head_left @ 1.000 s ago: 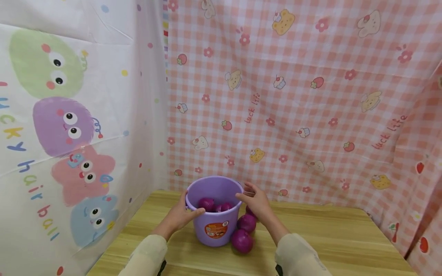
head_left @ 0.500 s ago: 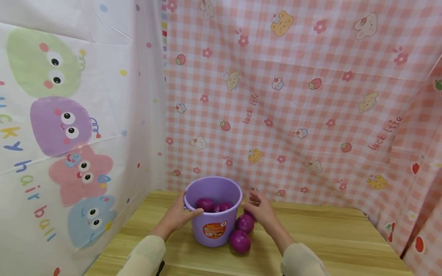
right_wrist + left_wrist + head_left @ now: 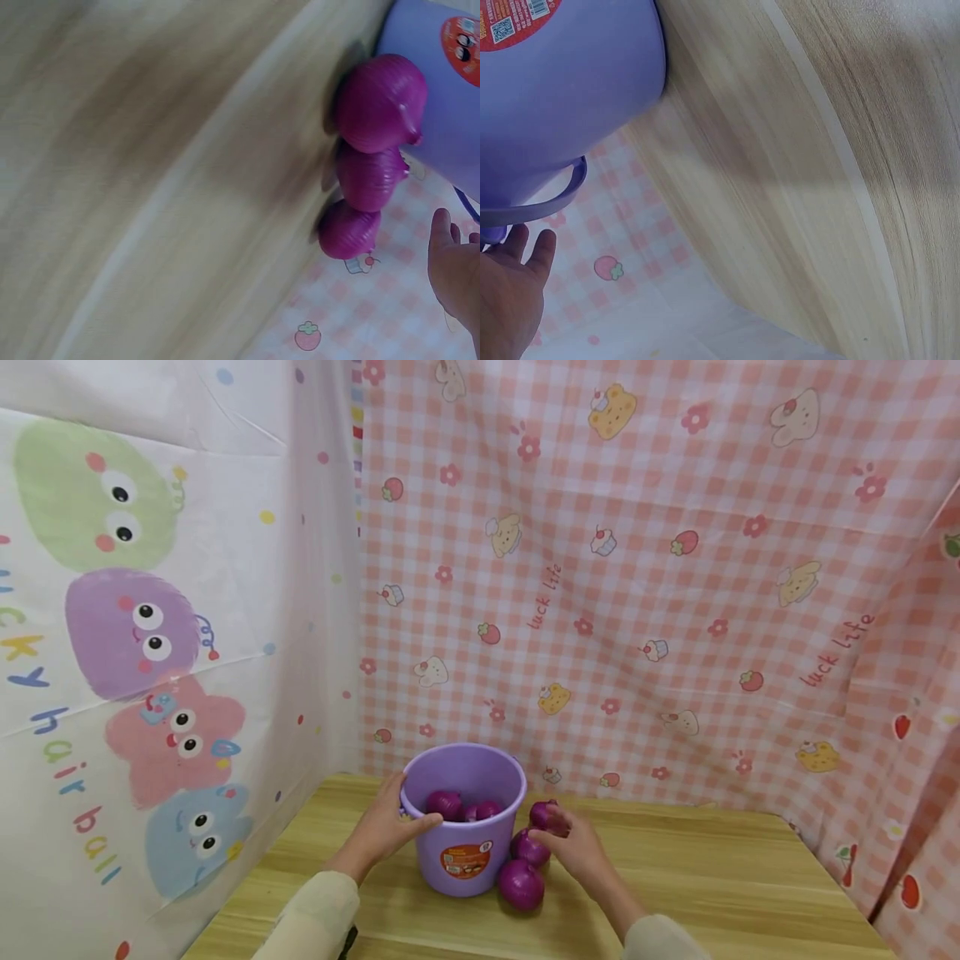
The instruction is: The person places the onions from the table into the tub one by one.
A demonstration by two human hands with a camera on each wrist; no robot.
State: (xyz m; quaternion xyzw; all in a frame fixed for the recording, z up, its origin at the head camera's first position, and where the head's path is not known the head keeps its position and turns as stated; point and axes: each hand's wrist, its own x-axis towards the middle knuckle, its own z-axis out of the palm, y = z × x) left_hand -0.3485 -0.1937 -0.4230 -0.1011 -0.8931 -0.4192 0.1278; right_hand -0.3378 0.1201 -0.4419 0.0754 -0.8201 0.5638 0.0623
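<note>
right hand (image 3: 576,847) off the bucket rim (image 3: 465,822), lowered beside onions (image 3: 522,885)

Screened-off nook; home or studio, can't tell. Wood-grain table (image 3: 712,877) w/ pink gingham cloth (image 3: 645,585) hung behind far edge, white sheet (image 3: 255,577) w/ big cartoon faces (image 3: 123,631) & "hair ball" lettering (image 3: 87,821) along L edge.

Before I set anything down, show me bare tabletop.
Free: the broad wooden tabletop between the right grip and pink curtain; a smaller patch between left sleeve and white curtain. Crowded: right of the purple bucket, where three onions cluster.
</note>
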